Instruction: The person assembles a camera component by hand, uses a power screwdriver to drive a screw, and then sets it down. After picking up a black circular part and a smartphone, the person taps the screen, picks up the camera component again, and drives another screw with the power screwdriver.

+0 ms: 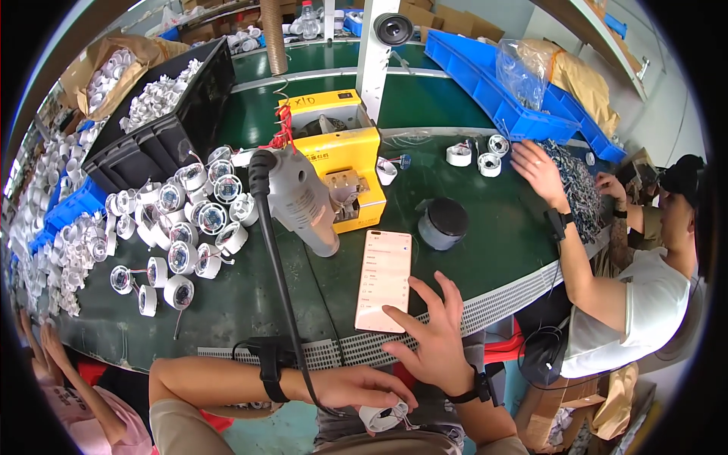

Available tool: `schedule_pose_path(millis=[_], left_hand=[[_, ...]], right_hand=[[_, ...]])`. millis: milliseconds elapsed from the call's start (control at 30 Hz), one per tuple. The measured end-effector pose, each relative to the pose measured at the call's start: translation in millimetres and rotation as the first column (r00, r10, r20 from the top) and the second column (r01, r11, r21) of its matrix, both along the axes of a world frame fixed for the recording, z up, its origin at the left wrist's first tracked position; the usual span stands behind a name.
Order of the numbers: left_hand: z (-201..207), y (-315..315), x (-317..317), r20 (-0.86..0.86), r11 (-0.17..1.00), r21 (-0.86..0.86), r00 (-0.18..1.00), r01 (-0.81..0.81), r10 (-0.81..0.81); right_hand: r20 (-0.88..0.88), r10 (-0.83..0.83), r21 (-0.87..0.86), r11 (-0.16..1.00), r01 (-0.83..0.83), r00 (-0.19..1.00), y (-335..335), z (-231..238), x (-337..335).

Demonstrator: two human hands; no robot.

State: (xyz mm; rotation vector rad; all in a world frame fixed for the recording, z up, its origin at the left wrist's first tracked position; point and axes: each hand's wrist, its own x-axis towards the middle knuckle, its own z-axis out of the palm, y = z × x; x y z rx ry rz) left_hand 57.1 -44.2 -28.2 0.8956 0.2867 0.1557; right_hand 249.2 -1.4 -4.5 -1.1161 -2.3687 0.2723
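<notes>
My left hand (362,388) is closed around a white round plastic housing (384,416) with thin wires, low in front of me at the table's near edge. Over the lower part of a smartphone (384,265) hovers my right hand (434,337), fingers spread, its index fingertip at the lit screen. The phone lies face up on the green table, showing a list. Behind it stands a yellow screw feeder (371,178). A grey electric screwdriver (299,199) hangs in front of the feeder, its black cable running down past my left wrist.
Several white round housings (183,258) with wires lie at left, before a black crate (144,155) of white parts. A dark-lidded jar (444,223) stands right of the phone. Blue trays (493,91) sit far right, where a co-worker's hand (537,171) reaches a pile of small parts (570,182).
</notes>
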Motion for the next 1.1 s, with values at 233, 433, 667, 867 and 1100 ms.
schedule_pose_path(millis=[233,433,667,867,1100], left_hand=[[-1.9,0.5,0.1,-0.001,0.999,0.034,1.000,-0.001,0.001],[0.4,0.6,-0.6,0.004,0.998,0.068,1.000,-0.005,0.005],[-1.4,0.7,-1.2,0.051,0.982,0.118,0.989,-0.147,0.142],[2.4,-2.5,-2.0,0.072,0.932,-0.091,0.931,-0.352,0.359],[-0.9,-6.6,-1.3,0.132,0.836,-0.088,0.825,-0.542,0.549]], right_hand=[[0.006,-0.008,-0.009,1.000,0.008,1.000,0.5,-2.6,0.3],[0.000,-0.003,-0.005,1.000,0.003,1.000,0.4,-2.5,-1.2],[-0.189,0.024,-0.001,1.000,-0.025,0.982,-5.2,2.6,10.4],[-0.478,0.049,-0.217,0.961,-0.172,0.877,-26.3,0.9,29.2],[-0.495,0.012,-0.295,0.938,-0.181,0.869,-53.9,6.5,34.1]])
